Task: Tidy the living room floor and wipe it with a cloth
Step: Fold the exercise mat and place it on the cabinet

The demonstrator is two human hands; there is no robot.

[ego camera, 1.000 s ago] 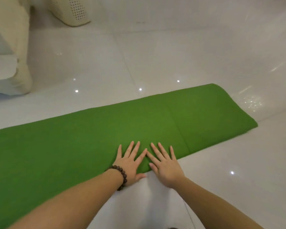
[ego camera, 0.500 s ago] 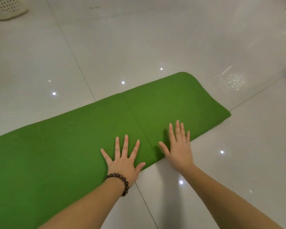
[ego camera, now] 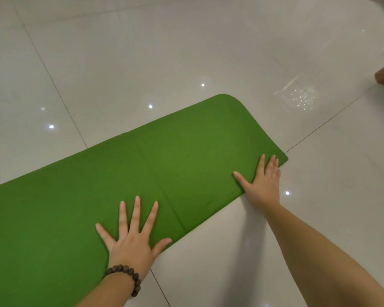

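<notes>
Looking down, we see a long green felt-like mat [ego camera: 142,185] lying flat on glossy pale floor tiles [ego camera: 142,52], running from nine o'clock towards three o'clock. Our left hand [ego camera: 132,242], in a dark wooden bead bracelet [ego camera: 125,276], rests at six o'clock with fingers spread, gripping nothing; our right hand [ego camera: 263,183] presses flat at the mat's near corner at three o'clock. We judge pushing could slide the mat on the slick tiles or rumple it.
</notes>
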